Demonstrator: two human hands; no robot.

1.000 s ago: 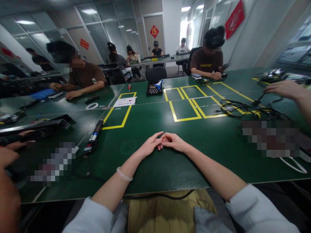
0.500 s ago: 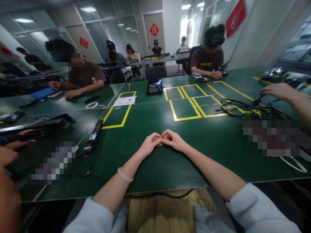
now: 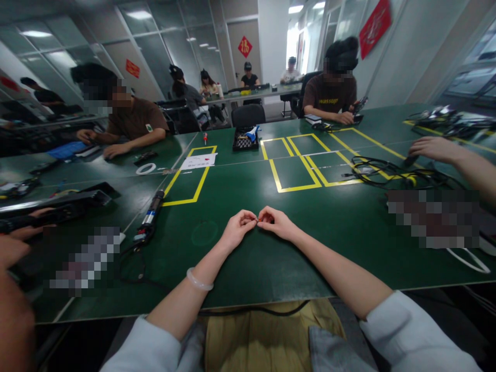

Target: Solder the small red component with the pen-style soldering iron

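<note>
Over the green table (image 3: 240, 268), my left hand (image 3: 239, 227) and my right hand (image 3: 277, 223) meet at the fingertips. Both are closed in a pinch. Between them shows a tiny orange-red piece (image 3: 259, 220), on the right hand's side, too small to name. A dark or metallic speck shows by the left fingertips; I cannot make out what it is. A pale bangle (image 3: 199, 280) circles my left wrist.
A dark cylindrical tool with a cable (image 3: 149, 219) lies to the left. Yellow tape outlines (image 3: 300, 189) mark the table. A black tray (image 3: 245, 139) stands beyond. At right a co-worker's hand (image 3: 434, 147) is by tangled black cables (image 3: 382, 170). Other people sit around.
My fingertips have drawn slightly apart, so the small orange-red piece shows more clearly between them. The co-worker's hand at right has shifted a little left.
</note>
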